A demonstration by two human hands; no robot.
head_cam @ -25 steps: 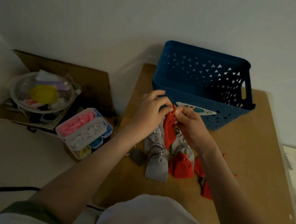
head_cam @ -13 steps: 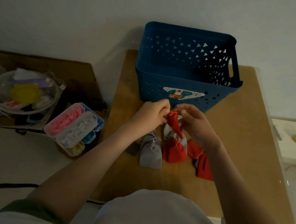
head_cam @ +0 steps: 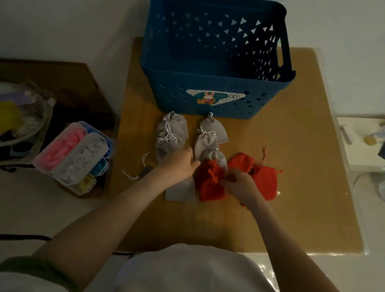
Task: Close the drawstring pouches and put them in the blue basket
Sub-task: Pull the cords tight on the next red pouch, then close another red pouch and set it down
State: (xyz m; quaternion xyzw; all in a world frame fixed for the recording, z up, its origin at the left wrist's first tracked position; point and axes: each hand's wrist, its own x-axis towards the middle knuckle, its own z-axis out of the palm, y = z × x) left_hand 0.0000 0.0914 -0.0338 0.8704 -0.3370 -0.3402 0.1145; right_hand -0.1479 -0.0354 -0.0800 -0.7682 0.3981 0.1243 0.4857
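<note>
Closing step: right hand [head_cam: 238, 184] pinches the red pouch [head_cam: 211, 184] on the table [head_cam: 308, 169]; left hand [head_cam: 178, 162] adjoins it, grip indiscernible. Next, probably: cinch the cord, then lift the pouch into the basket [head_cam: 171, 84].

Blue basket [head_cam: 170, 87] stands at far edge of table [head_cam: 309, 164], mouth open upward. Grey pouches [head_cam: 173, 130] and red pouches [head_cam: 263, 182] crowd the strip before its near wall. Bare table right of them.
</note>
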